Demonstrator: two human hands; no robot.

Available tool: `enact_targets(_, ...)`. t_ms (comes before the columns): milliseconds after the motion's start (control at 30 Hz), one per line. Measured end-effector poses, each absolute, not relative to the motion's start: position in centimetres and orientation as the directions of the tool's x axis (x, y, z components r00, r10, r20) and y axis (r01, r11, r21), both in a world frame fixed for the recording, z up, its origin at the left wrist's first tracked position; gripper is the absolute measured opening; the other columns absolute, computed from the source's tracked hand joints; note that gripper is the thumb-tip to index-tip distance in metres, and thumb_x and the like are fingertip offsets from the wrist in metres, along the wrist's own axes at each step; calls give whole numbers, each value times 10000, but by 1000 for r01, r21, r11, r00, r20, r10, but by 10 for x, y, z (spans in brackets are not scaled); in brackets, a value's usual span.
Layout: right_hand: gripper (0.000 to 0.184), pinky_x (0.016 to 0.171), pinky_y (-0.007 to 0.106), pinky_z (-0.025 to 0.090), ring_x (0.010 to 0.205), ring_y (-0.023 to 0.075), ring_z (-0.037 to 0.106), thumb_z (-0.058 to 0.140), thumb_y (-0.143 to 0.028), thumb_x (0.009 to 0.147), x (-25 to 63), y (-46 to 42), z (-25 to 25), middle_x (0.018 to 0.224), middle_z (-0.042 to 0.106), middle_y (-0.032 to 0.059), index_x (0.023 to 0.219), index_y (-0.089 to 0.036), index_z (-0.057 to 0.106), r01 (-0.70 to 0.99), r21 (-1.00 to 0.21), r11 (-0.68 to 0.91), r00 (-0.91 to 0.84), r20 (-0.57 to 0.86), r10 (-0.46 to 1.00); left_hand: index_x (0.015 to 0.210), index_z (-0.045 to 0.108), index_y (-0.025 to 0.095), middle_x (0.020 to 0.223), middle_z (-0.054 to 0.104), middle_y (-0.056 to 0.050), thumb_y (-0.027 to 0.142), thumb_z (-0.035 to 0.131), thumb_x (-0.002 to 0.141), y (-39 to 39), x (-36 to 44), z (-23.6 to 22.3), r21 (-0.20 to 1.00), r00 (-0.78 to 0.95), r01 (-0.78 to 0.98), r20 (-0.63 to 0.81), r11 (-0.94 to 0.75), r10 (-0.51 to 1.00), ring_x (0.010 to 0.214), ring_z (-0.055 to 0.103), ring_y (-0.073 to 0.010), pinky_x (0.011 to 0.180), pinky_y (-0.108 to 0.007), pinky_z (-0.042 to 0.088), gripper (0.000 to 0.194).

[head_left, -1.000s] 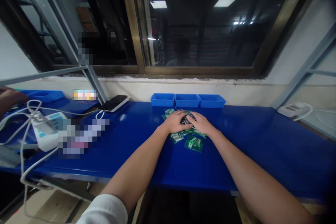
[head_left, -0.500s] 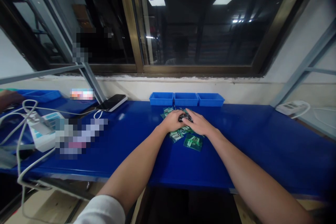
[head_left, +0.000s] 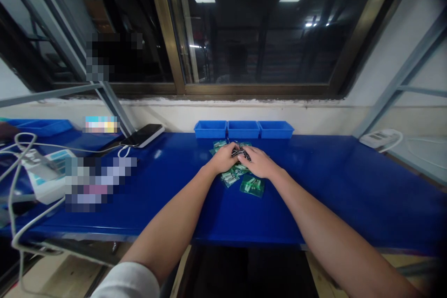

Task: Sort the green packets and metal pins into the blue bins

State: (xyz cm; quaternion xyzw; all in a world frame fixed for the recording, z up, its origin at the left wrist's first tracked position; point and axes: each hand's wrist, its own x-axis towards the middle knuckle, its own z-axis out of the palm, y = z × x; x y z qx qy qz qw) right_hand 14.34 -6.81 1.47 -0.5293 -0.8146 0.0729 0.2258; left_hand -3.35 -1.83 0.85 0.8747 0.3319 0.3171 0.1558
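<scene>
My left hand [head_left: 224, 158] and my right hand [head_left: 260, 162] meet over a heap at the middle of the blue table [head_left: 167, 195]. Their curved fingers close in from both sides around a cluster of small black parts [head_left: 240, 153], too small to name. Several green see-through packets [head_left: 230, 178] with pale slim pieces inside lie beneath and around my hands. One such packet [head_left: 252, 185] is set apart on the near side. My fingers partly cover the heap.
Three blue bins [head_left: 243, 129] stand in a row behind the heap. To the left are a black-topped device [head_left: 145, 135], a white device [head_left: 50, 174] and looping white cables [head_left: 16, 214]. A white device [head_left: 380, 138] sits at right, by a grey metal frame [head_left: 401, 84].
The whole view has shifted slightly, so things appear a little further left. Both hands stay around the black parts, with small movements of the fingers.
</scene>
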Motion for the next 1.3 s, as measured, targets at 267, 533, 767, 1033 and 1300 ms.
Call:
enact_targets(267,424,996,406,362,1202,249,450,313,-401,928,149,-59,5,1286,519,111,1251,-181,475,837,-351,420,-327,293,898,1070,576,192,1054,663,-45,309,475,860,-21,-34,13,501,570,512,409,-698,712,953,618,-200,832,-308,467,261)
enact_targets(533,417,1005,412,360,1215,257,440,302,-338,929,148,-57,4,1304,511,107,1271,-170,473,851,-358,384,-295,279,914,1260,519,216,1319,531,-75,438,427,888,-20,-40,13,306,699,560,325,-770,637,1266,428,-232,1077,-408,304,443)
enact_targets(767,366,975,361,398,1139,230,521,352,-263,907,148,-57,6,1223,580,94,1222,-187,524,832,-414,369,-238,334,912,1386,375,231,1476,291,-134,679,467,763,-28,-40,13,308,641,679,194,-666,743,1369,217,-342,1077,-523,241,773)
enact_targets(1033,477,1094,451,239,1298,251,366,318,-356,918,148,-57,3,1390,442,85,1354,-193,419,852,-401,336,-230,290,929,1206,565,166,1262,573,-102,413,399,906,-21,-33,7,292,660,569,396,-769,639,1192,497,-224,1038,-388,358,423)
enact_targets(1300,554,1068,532,206,1302,298,342,365,-549,875,148,-60,8,1389,435,104,1322,-233,450,905,-359,230,-174,183,968,1216,580,245,1325,527,-67,483,450,869,-23,-41,18,333,611,649,308,-684,729,1289,395,-289,1064,-493,299,440)
